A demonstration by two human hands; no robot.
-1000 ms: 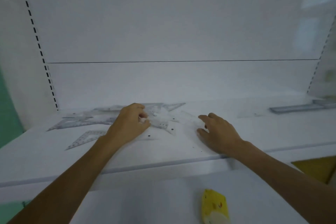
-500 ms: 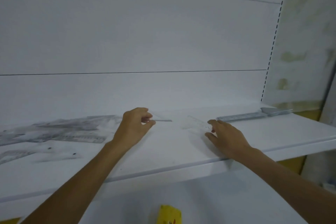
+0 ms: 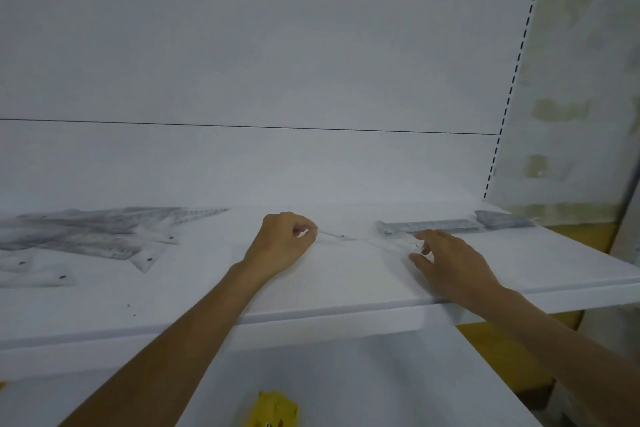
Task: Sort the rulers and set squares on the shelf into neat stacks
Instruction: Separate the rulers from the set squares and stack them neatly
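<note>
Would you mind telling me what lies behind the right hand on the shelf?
A grey stack of rulers lies flat just behind the right hand, running rightward along the shelf. The hand hides part of its near edge, so contact cannot be told.

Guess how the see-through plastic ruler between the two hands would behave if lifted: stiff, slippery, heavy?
Probably light: the clear plastic ruler looks very thin, and the left hand pinches its end with fingertips alone. Likely stiff yet a little bendy, being a flat strip. It may slide easily on the smooth white shelf.
</note>
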